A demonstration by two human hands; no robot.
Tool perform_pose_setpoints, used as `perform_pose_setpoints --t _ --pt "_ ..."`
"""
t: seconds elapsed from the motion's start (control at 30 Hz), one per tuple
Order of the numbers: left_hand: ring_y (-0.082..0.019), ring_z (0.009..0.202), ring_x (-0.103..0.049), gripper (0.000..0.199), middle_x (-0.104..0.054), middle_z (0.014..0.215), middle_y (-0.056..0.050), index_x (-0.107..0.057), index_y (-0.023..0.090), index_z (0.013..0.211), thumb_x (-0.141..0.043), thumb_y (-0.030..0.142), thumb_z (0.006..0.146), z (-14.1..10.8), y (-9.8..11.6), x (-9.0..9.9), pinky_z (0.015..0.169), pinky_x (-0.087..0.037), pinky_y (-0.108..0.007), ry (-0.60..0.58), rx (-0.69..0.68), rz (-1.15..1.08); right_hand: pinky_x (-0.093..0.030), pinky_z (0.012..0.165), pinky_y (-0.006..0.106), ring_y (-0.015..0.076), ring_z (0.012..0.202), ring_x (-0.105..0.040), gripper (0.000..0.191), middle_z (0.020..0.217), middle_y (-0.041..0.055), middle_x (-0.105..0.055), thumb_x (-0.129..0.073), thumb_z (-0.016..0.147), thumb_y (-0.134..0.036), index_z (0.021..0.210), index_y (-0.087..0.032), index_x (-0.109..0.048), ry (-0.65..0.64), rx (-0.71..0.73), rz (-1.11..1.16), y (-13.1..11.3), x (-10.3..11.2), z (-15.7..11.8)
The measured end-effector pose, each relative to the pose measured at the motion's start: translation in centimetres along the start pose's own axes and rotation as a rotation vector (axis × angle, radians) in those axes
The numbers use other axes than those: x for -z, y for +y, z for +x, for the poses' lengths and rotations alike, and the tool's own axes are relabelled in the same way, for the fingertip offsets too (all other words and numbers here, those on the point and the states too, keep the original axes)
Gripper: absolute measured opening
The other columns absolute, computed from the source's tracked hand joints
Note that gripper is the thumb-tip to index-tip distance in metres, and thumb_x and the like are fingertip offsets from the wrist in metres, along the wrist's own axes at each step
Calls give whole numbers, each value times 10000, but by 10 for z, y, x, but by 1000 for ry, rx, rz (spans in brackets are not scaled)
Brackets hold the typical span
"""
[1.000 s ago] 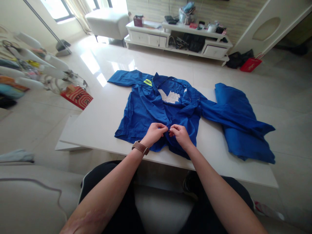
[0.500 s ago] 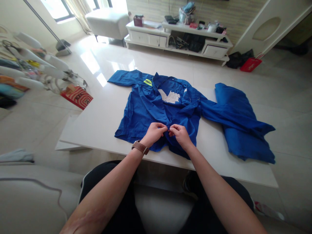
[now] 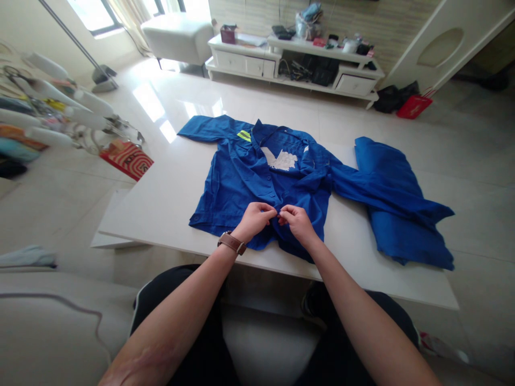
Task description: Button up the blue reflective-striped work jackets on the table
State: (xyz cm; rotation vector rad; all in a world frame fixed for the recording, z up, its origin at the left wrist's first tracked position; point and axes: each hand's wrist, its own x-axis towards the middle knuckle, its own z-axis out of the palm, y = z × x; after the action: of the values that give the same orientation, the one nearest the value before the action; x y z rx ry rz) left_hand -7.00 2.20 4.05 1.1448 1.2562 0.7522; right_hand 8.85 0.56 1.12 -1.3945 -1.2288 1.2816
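The blue shirt (image 3: 237, 177) lies on the white table (image 3: 153, 198), its collar pointing away from the person and its long axis going away from the body; most of it is beyond the left hand (image 3: 257, 217) and right hand (image 3: 293, 219), whose fingers are closed, pinching its front edge

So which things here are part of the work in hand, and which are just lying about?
Part of the work:
blue jacket, front pinched by left hand and right hand
white table under it

Apparently lying about:
folded blue cloth under one sleeve
red bag on the floor
dark red box on the cabinet
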Motion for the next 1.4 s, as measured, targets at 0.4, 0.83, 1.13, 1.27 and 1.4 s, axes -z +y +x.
perform_pose_setpoints --t 0.4,0.83,1.13,1.27,1.4 --pt "-82 526 -486 157 -643 630 3 -737 128 725 -702 281 730 0 0 1 546 -388 -228 12 -6 -11 -484 624 290 157 586 -587 187 592 -7 -636 -627 724 -396 688 -213 -640 33 -7 14 -1 0 0" --pt "-135 678 -595 155 -692 876 -39 -687 157 884 -644 173 736 4 -11 19 667 -473 -271 1 -182 371 -514 715 310 180 698 -642 209 705 19 -684 -540 797 -343 823 -204 -693 -48 14 -145 -1 13 -1" --pt "-315 1173 -545 402 -555 1275 -151 -551 195 1230 -643 176 839 -9 -42 63 857 -511 -397 -65 -77 1337 -322 1179 600 352 1532 -280 683 1670 74 -338 -623 889 -424 1544 -333 -448 -410 -129 -1078 22 52 -34" --pt "-313 1160 -542 322 -565 1279 -138 -585 225 1249 -556 218 928 -5 -51 66 837 -509 -405 -69 -129 1380 -232 1207 655 362 1601 -50 879 1750 -17 -78 -691 843 -417 1613 -432 -267 -542 -208 -1209 36 69 -48" --pt "-281 1097 -579 241 -640 1165 -116 -671 217 1053 -455 175 955 0 -53 65 826 -484 -379 -102 -205 1390 -227 1218 641 356 1602 -59 891 1750 -44 -55 -677 863 -361 1620 -456 -217 -508 -249 -1285 41 97 -53"
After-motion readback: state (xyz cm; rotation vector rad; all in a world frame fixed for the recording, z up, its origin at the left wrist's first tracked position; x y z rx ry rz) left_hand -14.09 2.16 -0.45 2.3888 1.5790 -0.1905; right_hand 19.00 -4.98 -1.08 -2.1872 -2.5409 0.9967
